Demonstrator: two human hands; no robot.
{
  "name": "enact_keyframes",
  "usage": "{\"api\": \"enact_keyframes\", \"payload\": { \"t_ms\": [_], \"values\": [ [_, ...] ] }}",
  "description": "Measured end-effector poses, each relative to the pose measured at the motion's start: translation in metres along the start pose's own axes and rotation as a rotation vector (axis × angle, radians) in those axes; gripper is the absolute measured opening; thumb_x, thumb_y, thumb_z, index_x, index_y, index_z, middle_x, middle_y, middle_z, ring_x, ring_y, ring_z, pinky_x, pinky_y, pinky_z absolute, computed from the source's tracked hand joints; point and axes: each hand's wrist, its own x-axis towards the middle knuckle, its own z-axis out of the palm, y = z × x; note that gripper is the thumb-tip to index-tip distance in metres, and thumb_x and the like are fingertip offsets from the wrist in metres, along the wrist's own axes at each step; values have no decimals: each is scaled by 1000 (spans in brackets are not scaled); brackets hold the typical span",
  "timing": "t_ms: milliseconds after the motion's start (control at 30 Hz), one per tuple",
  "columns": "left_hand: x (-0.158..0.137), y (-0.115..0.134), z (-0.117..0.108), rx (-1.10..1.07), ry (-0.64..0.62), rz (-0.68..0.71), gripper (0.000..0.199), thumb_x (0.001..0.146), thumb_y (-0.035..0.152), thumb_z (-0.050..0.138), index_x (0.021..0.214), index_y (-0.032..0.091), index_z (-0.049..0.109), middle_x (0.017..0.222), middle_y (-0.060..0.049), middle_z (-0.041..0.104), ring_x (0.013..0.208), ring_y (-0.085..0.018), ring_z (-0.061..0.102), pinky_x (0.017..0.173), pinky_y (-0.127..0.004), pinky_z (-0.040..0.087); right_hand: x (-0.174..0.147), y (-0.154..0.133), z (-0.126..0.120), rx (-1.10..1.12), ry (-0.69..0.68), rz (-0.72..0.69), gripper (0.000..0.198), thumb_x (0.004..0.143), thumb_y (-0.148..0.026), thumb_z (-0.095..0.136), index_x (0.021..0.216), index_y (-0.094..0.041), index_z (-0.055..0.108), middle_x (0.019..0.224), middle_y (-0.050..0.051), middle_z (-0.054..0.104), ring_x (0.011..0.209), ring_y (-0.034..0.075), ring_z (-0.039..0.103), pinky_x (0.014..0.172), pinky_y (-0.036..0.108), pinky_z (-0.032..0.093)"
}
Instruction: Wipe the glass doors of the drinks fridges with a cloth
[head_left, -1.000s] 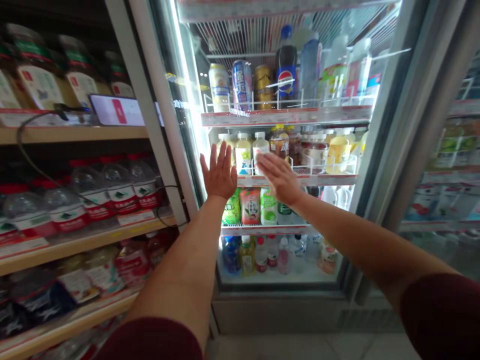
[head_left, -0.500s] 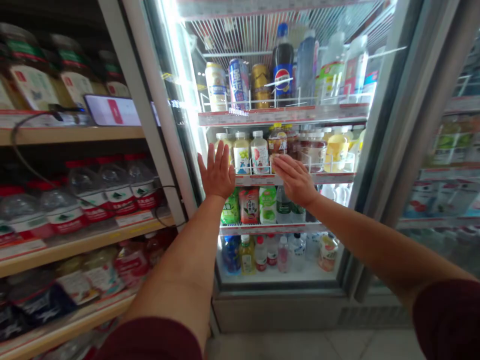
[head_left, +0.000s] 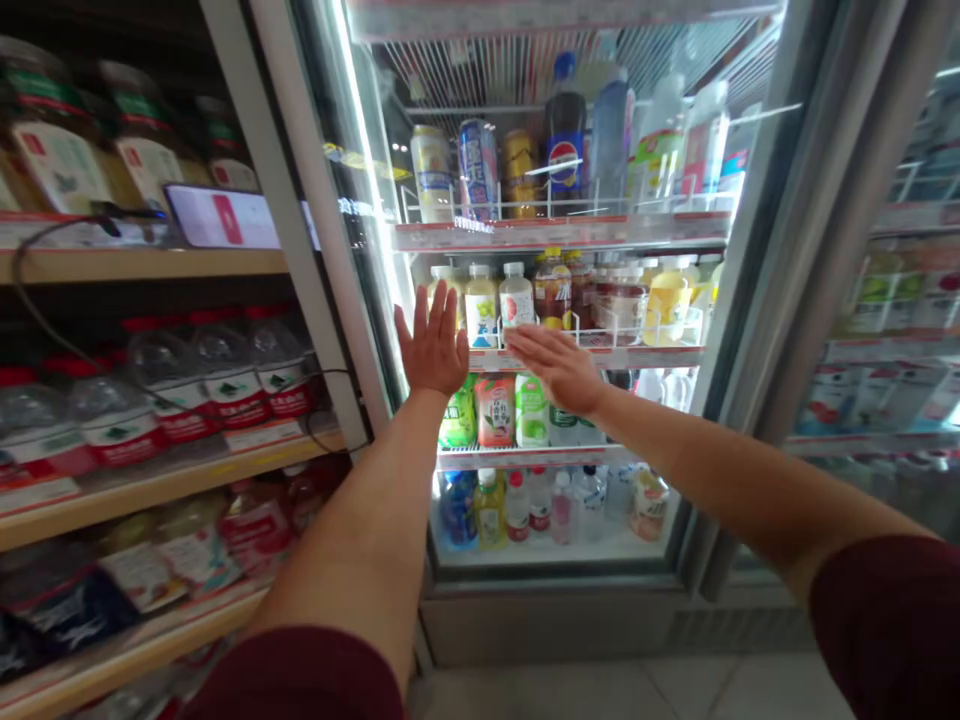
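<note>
My left hand (head_left: 433,340) is raised with its fingers spread, palm toward the glass front of a lit drinks cooler (head_left: 562,588). It seems to rest flat on the glass, and nothing shows in it. To its right, my right hand (head_left: 556,368) is stretched out flat with fingers side by side, also at the glass; its palm is hidden. Behind the hands, on the middle shelf, stand a white-capped bottle with a green fruit label (head_left: 481,305), another white-capped bottle (head_left: 516,292) and a brown tea bottle with a yellow cap (head_left: 553,288).
Inside the cooler's top shelf are cans (head_left: 478,168) and a cola bottle (head_left: 565,135). Wooden shelves (head_left: 172,488) on the left hold red-capped water bottles (head_left: 232,365). A phone (head_left: 223,216) leans there, with a black cable (head_left: 45,315) hanging nearby. Another cooler (head_left: 900,340) stands at right.
My right hand has slid left and slightly down across the cooler front, closer to my left hand. The left hand has stayed in place.
</note>
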Motion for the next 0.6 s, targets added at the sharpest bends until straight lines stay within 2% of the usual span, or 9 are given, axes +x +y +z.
{"api": "enact_keyframes", "payload": {
  "t_ms": [67, 133, 233, 300, 367, 467, 533, 600],
  "values": [
    [0, -1, 0, 6, -5, 3, 68, 104, 32, 44, 171, 21, 38, 177, -8, 33, 170, -27, 12, 138, -54, -13, 6, -16, 8, 55, -114, -107, 50, 111, -15, 47, 159, -26, 57, 159, 3, 64, 154, 20, 54, 130, 45, 49],
    [0, -2, 1, 8, -9, 4, 67, 105, 33, 43, 171, 20, 38, 177, -8, 33, 170, -27, 11, 138, -54, -14, 24, -20, 10, 87, -172, -121, 47, 111, -15, 48, 156, -23, 61, 160, 4, 64, 155, 20, 53, 132, 46, 46],
    [0, -3, 2, 14, 0, 6, 64, 109, 38, 39, 170, 18, 39, 177, -7, 33, 170, -28, 11, 138, -52, -15, 52, -18, 9, 95, -146, -19, 54, 109, -9, 46, 159, -27, 57, 166, 2, 57, 160, 19, 47, 136, 47, 40],
    [0, -3, 2, 14, 5, 8, 64, 109, 40, 38, 170, 19, 39, 177, -7, 33, 170, -28, 12, 138, -51, -14, 56, -20, 8, 91, -103, 63, 59, 108, -5, 44, 161, -27, 55, 169, 2, 54, 162, 19, 43, 137, 47, 37],
    [0, -3, 2, 14, 3, 9, 65, 108, 38, 40, 171, 20, 38, 178, -8, 33, 170, -27, 13, 138, -51, -14, 44, -24, 8, 98, -89, 96, 60, 108, -5, 44, 164, -26, 52, 170, 4, 52, 163, 21, 42, 137, 47, 38],
    [0, -3, 1, 34, -8, 11, 68, 105, 34, 44, 171, 19, 37, 178, -9, 32, 170, -27, 11, 138, -52, -14, 7, -23, 3, 126, -125, 35, 62, 108, -9, 46, 167, -28, 46, 169, 3, 53, 162, 21, 44, 134, 49, 42],
    [0, -2, 1, 52, -12, 13, 69, 104, 32, 45, 171, 17, 38, 178, -9, 31, 170, -27, 11, 137, -50, -15, -14, -9, -8, 119, -124, 4, 64, 108, -10, 47, 168, -31, 44, 168, 1, 55, 160, 21, 47, 133, 48, 44],
    [0, -2, 1, 61, -12, 17, 69, 104, 32, 45, 170, 16, 39, 178, -10, 31, 170, -28, 12, 137, -49, -16, -24, 15, -24, 68, -52, 47, 66, 107, -9, 47, 167, -34, 45, 166, -1, 57, 158, 22, 50, 132, 49, 45]
  ]
}}
